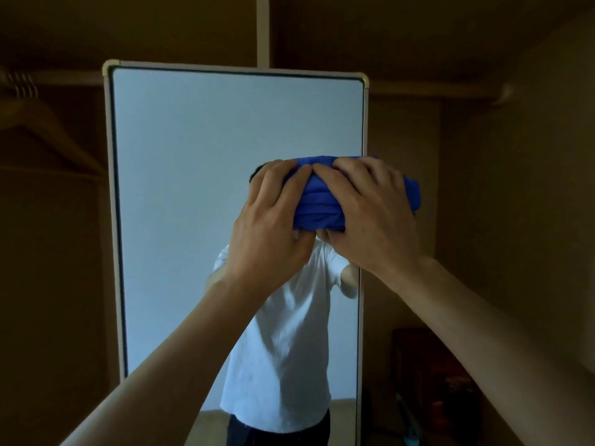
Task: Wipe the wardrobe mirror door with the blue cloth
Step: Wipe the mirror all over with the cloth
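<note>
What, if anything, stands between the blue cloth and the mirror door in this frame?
Nothing visible does. The left hand and right hand both grip the bunched blue cloth, held up in front of the mirror door near its right edge. Whether the cloth touches the glass cannot be told.

A home wardrobe, dimly lit; wooden hanger (61, 136) at left; hanging rail (495, 98) at right; framed mirror door (193, 156) between.

left hand (270, 217) + right hand (370, 214) grip bunched blue cloth (318, 204) | before mirror door (199, 162)
</note>
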Demonstrator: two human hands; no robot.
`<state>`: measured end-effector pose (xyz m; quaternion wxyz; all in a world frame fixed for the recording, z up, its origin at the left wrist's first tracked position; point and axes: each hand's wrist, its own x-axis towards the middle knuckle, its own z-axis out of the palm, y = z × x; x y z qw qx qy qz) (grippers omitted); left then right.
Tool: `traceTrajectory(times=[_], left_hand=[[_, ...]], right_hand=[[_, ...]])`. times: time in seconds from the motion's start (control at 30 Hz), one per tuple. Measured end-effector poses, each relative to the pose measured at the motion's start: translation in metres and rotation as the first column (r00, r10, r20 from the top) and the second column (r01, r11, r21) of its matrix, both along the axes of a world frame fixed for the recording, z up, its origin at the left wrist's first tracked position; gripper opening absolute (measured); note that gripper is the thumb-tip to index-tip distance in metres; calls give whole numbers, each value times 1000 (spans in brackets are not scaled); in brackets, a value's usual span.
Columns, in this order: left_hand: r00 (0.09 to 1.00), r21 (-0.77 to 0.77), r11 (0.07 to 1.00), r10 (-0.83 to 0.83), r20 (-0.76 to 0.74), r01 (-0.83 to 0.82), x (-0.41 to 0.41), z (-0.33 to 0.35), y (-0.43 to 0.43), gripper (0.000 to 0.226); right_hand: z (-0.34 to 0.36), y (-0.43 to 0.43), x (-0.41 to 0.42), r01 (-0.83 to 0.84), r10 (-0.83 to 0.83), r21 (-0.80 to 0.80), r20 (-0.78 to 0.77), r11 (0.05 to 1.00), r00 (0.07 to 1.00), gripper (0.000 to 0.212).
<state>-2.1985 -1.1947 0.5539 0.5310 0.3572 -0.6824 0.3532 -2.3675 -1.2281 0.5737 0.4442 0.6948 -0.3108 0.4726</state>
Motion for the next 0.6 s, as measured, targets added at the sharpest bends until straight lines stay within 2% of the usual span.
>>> traceTrajectory(times=[0.2, 0.37, 0.6], left_hand=[[1000, -5, 1000, -12, -2, 12, 3, -38, 0, 54], [1000, 28, 999, -18, -22, 19, 2, -75, 1, 54], [999, 109, 993, -29, -41, 33, 2, -126, 4, 57]], right_hand=[[-40, 1, 1, -15, 15, 32, 0, 999, 1000, 69], [-75, 1, 1, -28, 27, 61, 9, 998, 1000, 61], [-128, 2, 0, 2, -2, 104, -2, 995, 1000, 61]])
